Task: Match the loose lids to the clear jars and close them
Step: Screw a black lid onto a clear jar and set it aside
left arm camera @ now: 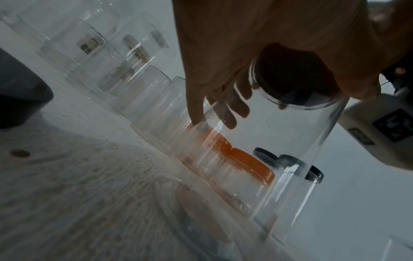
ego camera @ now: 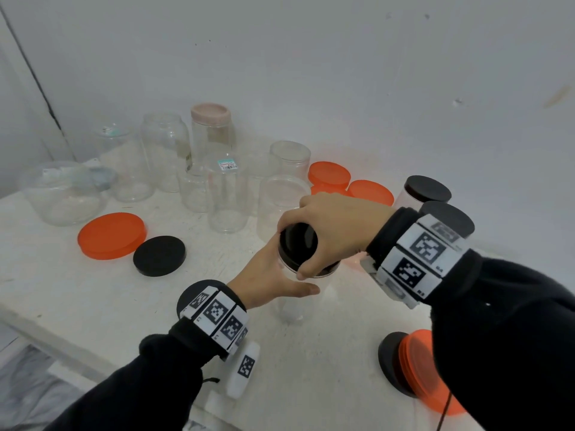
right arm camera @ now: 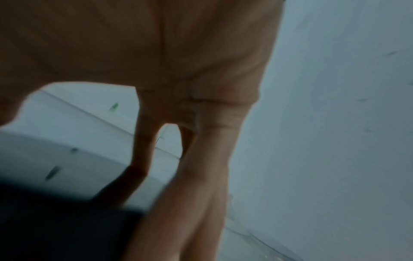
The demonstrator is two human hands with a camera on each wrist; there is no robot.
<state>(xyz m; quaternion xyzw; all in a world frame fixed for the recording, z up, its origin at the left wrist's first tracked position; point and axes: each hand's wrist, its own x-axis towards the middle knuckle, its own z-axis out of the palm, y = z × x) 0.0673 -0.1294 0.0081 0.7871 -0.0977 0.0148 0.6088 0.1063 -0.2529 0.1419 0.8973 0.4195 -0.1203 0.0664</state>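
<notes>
White table [ego camera: 326, 353] with clear jars [ego camera: 224, 194], loose lids [ego camera: 112, 235].

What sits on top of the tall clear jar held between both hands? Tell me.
A round black lid sits on the tall clear jar, gripped by the right hand. The left hand steadies the jar. How tightly the lid is closed is hidden.

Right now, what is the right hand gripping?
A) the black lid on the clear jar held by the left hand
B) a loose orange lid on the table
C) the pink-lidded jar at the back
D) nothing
A: the right hand curls over the black lid atop the clear jar, while the left hand holds its side.
</notes>
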